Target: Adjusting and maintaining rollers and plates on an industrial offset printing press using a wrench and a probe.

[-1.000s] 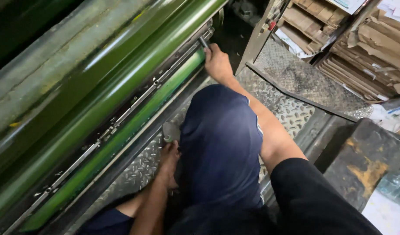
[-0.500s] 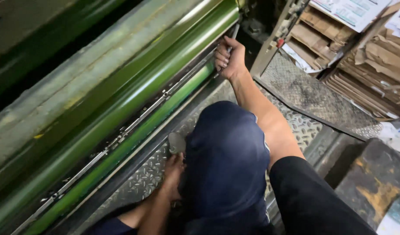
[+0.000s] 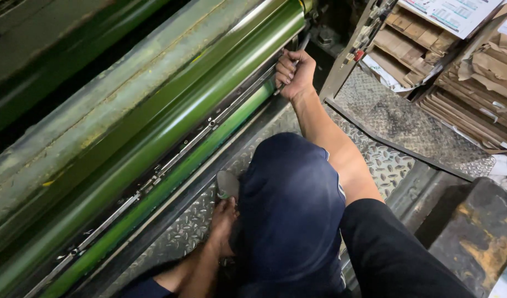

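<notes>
The right hand (image 3: 293, 72) is clamped on a thin metal tool (image 3: 297, 52) at the green roller (image 3: 170, 127). It could slip and pinch fingers. The left hand (image 3: 223, 218) rests open on the floor plate (image 3: 181, 232) beside a small can (image 3: 227, 185).

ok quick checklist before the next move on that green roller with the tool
1. Right hand has a firm grip on the thin metal tool: ok, fingers closed round it.
2. Tool tip seated at the clamp bar beside the green roller: cannot tell, the tip is hidden by the hand.
3. Left hand braced: ok, it rests on the checker-plate step by a small grey can.
4. Left hand off the roller: ok, it is on the step, apart from it.
5. Roller stopped: cannot tell from one picture.
6. Cardboard stacks away from the arm: ok, they sit behind the metal frame.
</notes>
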